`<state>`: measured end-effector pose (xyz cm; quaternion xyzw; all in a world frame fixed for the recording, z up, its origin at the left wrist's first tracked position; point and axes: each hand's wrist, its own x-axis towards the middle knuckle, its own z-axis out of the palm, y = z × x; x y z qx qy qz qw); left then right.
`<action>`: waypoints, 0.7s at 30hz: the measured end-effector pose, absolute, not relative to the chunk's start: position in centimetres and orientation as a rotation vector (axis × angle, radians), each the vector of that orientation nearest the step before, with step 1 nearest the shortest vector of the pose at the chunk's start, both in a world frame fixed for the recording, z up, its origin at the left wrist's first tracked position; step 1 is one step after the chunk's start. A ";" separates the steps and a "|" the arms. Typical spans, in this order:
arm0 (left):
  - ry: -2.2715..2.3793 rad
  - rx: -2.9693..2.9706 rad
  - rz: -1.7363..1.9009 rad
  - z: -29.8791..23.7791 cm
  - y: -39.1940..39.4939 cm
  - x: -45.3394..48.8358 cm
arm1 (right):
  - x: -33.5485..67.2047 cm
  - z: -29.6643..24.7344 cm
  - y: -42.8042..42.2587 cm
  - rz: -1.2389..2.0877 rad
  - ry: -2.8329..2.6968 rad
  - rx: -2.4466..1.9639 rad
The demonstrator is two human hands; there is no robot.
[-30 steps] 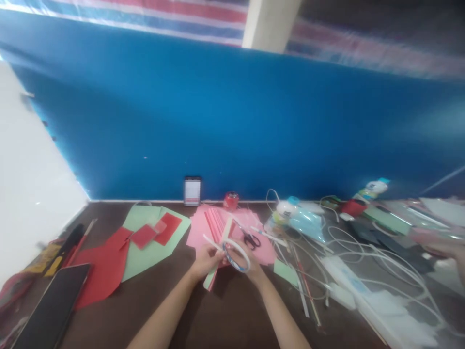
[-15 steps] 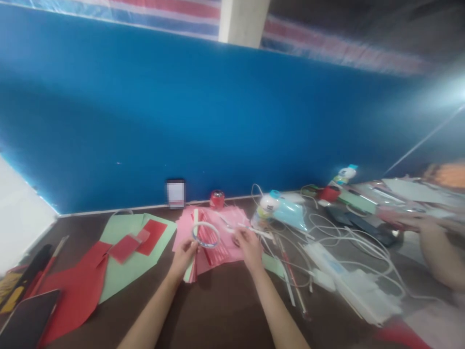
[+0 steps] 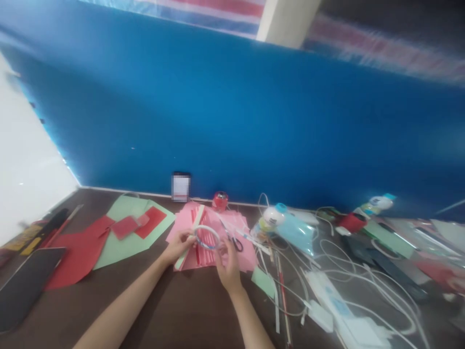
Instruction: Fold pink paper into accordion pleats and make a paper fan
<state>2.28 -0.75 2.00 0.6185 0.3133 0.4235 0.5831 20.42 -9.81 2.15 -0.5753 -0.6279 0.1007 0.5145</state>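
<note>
My left hand [image 3: 180,245] pinches the left side of a thin white-and-blue ring, which looks like a roll of tape [image 3: 208,247]. The roll is held tilted above a pile of pink paper [image 3: 178,225]. At the roll's right edge is my right hand [image 3: 229,265], its thumb and fingertips against the rim; blur hides the exact grip. Just right of those fingers, scissors [image 3: 237,244] with dark handles lie on the pink paper. Under the roll are red-and-pink cut strips [image 3: 205,257] and a pale green strip [image 3: 199,216].
Green paper [image 3: 119,252] and red paper [image 3: 80,257] lie to the left, near a dark phone [image 3: 31,281]. A red round object [image 3: 220,201] stands behind the pink pile. On the right are a white bottle [image 3: 273,216], tangled white cables and a power strip [image 3: 336,305].
My right hand has left the scissors on the pink paper and moved left to the roll of tape. My left hand still holds the roll. The view has turned slightly left.
</note>
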 end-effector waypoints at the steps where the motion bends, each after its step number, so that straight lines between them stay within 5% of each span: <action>1: 0.726 1.454 0.979 1.9 -0.8 2.4 | 20.4 2.0 -9.8 0.259 -1.503 -1.368; 21: 0.773 1.636 0.889 2.5 -1.7 2.4 | 19.5 3.2 -10.7 0.040 -1.367 -1.256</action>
